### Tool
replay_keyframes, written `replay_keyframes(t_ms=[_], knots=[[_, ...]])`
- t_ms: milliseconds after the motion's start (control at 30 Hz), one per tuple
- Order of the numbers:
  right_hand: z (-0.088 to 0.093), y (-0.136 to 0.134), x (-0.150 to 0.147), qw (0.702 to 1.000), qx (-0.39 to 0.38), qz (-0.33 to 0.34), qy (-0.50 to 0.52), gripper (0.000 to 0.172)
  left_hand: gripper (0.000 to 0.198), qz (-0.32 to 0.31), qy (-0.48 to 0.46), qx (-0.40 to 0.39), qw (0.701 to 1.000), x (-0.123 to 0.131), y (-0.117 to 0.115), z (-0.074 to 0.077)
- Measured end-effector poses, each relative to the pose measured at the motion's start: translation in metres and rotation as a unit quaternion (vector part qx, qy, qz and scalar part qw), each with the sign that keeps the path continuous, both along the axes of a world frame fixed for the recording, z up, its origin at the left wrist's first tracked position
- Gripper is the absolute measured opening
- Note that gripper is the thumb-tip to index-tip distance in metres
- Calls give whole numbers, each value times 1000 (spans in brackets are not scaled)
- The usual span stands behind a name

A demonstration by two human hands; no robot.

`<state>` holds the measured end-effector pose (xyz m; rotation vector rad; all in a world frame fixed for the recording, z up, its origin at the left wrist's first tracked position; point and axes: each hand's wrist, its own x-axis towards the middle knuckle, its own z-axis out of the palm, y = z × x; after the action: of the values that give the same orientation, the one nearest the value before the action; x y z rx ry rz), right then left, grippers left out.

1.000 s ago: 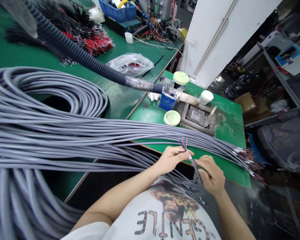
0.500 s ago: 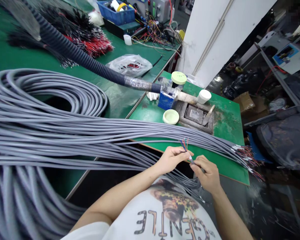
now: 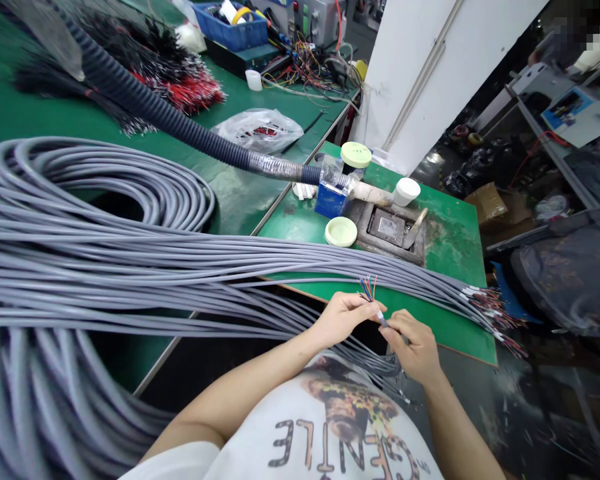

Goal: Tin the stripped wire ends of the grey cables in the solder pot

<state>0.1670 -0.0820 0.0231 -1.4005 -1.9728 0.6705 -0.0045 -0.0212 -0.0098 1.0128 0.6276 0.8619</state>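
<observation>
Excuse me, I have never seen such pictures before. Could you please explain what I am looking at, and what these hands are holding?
Certainly. No robot is working here: these are a person's own bare hands. The view is from one camera worn on the head, looking forward and down. The left hand pinches a gray cable near its end, where coloured wires fan out. The right hand grips the same cable just below. Beyond them, a large bundle of gray cables runs across a green board. On that board are also a blue box, a pale green dish and a white tub. A dark ribbed hose reaches in from the upper left.
</observation>
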Motion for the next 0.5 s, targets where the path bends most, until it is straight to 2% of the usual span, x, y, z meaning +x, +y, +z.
replay_keyframes(t_ms=[300, 500], knots=[[0, -6, 3, 1000, 10, -4, -4, 17, 34, -4, 23, -8, 1000, 4, -3, -1], [-5, -12, 8, 1000, 16, -8, 6, 13, 36, -16, -1, -28, 999, 10, -5, 1]])
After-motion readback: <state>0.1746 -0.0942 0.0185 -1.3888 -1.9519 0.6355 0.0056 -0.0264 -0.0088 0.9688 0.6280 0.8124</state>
